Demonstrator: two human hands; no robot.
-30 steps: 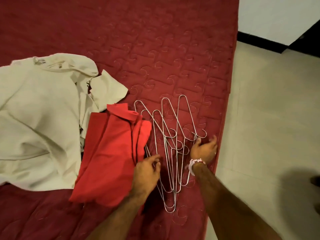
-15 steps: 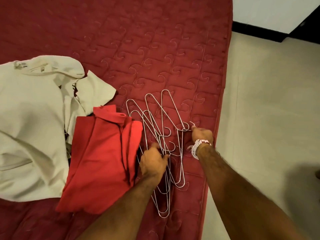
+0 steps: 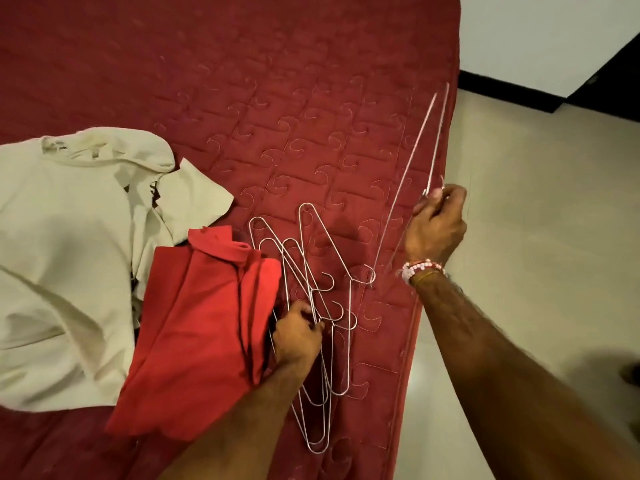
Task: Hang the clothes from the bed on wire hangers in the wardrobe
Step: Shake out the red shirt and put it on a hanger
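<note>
We're on the grab-a-hanger step: right hand (image 3: pixel 436 230) pinches one hanger (image 3: pixel 408 174), raised at 3 o'clock, while left hand (image 3: pixel 298 337) grips the hanger pile (image 3: pixel 313 296) at 6. Red shirt (image 3: pixel 201 334) and cream shirt (image 3: pixel 65 254) lie on the bed (image 3: pixel 242 81) around 9. Next up, probably threading the red shirt on.

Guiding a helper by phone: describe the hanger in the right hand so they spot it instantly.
On the red quilted bed, find the right edge by the pale floor. There the right hand, with a beaded wristband, grips one wire hanger. It alone tilts up in the air; the others lie flat in a pile the left hand holds.
</note>
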